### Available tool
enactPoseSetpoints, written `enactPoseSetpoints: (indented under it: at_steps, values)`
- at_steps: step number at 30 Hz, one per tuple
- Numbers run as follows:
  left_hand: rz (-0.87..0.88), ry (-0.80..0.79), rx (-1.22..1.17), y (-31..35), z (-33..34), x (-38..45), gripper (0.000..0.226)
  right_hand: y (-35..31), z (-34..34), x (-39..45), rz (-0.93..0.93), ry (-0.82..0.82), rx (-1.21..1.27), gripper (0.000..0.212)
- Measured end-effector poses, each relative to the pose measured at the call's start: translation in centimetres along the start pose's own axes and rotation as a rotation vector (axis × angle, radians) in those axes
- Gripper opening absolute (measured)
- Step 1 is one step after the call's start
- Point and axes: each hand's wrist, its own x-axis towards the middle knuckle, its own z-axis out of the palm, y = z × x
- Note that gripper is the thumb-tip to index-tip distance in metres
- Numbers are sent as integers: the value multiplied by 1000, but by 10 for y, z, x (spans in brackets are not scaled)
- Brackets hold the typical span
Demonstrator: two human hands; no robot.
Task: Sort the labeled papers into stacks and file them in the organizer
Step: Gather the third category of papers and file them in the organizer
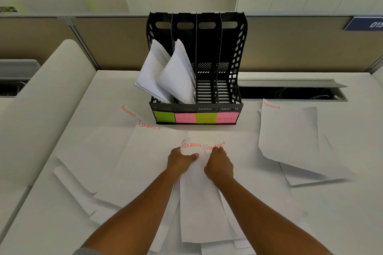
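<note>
A black organizer (pixel 230 107) with several slots stands at the desk's back middle. Green and pink labels run along its front. Its two left slots hold leaning white paper stacks (pixel 165 72); the two right slots show nothing inside. White sheets marked FINANCE in red lie spread over the desk. My left hand (pixel 180 160) grips the top edge of a FINANCE sheet (pixel 199 203) in front of me, thumb on top. My right hand (pixel 218 164) grips the top of an overlapping FINANCE sheet beside it, knuckles up.
More FINANCE sheets (pixel 145 151) lie left of my hands, and a loose pile (pixel 290 136) sits at the right. An open cable trough (pixel 290 91) runs behind the right pile. A partition wall (pixel 300 47) backs the desk.
</note>
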Motion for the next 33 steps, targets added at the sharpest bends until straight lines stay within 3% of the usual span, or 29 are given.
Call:
enactPoseSetpoints:
  at_steps: [6, 9, 12, 17, 21, 23, 25, 27, 30, 33]
  values:
    - [-4, -23, -45, -7, -5, 1, 49, 10, -3, 1, -27, 116, -118, 34]
    - [-10, -41, -92, -11, -6, 1, 46, 7, -7, 2, -10, 107, -6, 27]
    - [-10, -47, -130, -7, -6, -1, 43, -8, -12, 2, -16, -1, 240, 16]
    - [50, -120, -267, 4, -8, -11, 55, -39, -17, -1, -172, -255, 585, 33]
    - [113, -229, -333, 7, -19, -10, 62, -42, -21, 4, -190, -379, 595, 35]
    - [116, -230, -300, 6, -24, -7, 54, -37, -22, 5, -190, -393, 612, 27]
    - [79, -160, -296, 5, -27, -2, 35, -30, -22, 5, -189, -290, 648, 15]
    - [41, -106, -306, 4, -32, 3, 26, -21, -22, 7, -151, -49, 618, 14]
    - [54, -100, -336, 4, -42, 7, 19, -6, -25, 16, -11, 274, 574, 38]
    - [67, -88, -364, 6, -55, 12, 22, 7, -31, 22, 150, 336, 503, 70]
